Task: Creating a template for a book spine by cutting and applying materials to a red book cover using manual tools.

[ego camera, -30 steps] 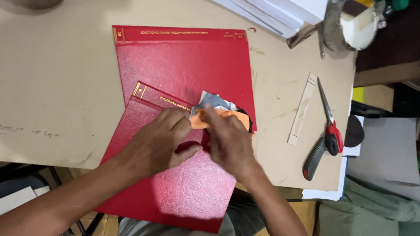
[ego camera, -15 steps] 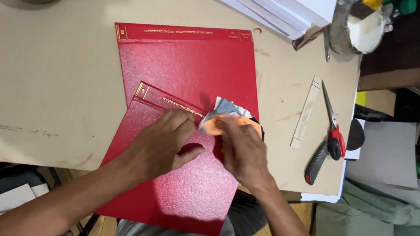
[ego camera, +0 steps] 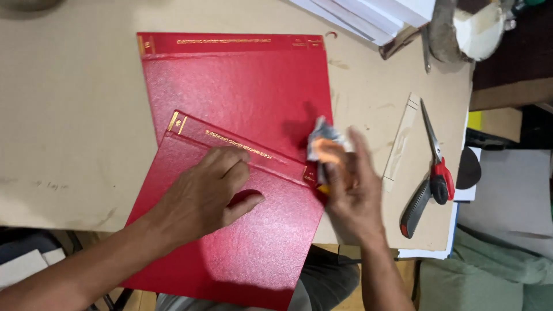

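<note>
The upper red cover lay tilted across the lower red cover, its gilt spine strip running up-left to down-right. The left hand pressed flat on it, fingers spread. At the strip's lower-right end, the right hand, blurred, pinched an orange pad with crumpled cloth.

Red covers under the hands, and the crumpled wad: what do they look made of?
Two red textured covers: seemingly cloth or leatherette over board; pebbled matte grain, gold stamped lines. Crumpled grey and orange wad in the right hand: probably soft cloth or paper, blurred. Left hand presses the upper cover.
</note>
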